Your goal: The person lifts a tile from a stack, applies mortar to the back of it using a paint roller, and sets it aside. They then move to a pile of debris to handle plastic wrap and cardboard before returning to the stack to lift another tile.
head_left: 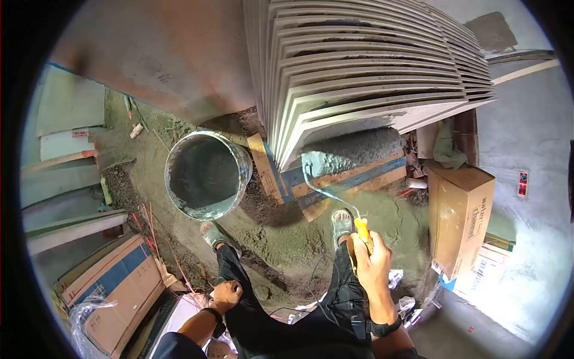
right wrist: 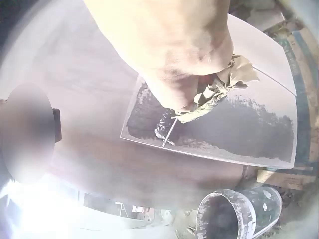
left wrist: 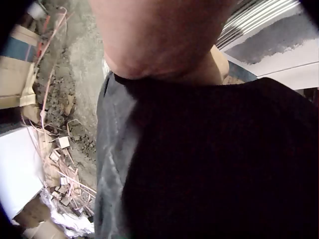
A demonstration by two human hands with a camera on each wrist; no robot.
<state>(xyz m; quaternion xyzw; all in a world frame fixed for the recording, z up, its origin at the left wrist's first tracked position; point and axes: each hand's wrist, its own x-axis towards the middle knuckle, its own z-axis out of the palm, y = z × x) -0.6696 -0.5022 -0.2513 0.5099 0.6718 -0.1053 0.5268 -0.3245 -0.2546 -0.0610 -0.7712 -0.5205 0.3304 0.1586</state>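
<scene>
My right hand [head_left: 372, 263] grips the yellow handle [head_left: 362, 230] of a paint roller, fingers curled round it. The wet, grey-coated roller head [head_left: 323, 163] lies at the lower left part of the front panel [head_left: 412, 116] of a leaning stack, beside a dark grey coated band. In the right wrist view, crumpled tan wrapping [right wrist: 219, 94] sticks out by the hand [right wrist: 169, 55], and dark grey coating [right wrist: 239, 127] covers part of the panel. My left hand [head_left: 227, 294] rests on the knee, holding nothing, fingers loosely bent; its fingers are hidden in the left wrist view.
A bucket [head_left: 244, 173] of grey mix stands left of the stack. Flat cardboard [head_left: 382, 176] lies under the panels, and a cardboard box [head_left: 460, 221] stands at the right. Panels, cardboard and thin pink strips lie at the left on the rough floor [head_left: 281, 239].
</scene>
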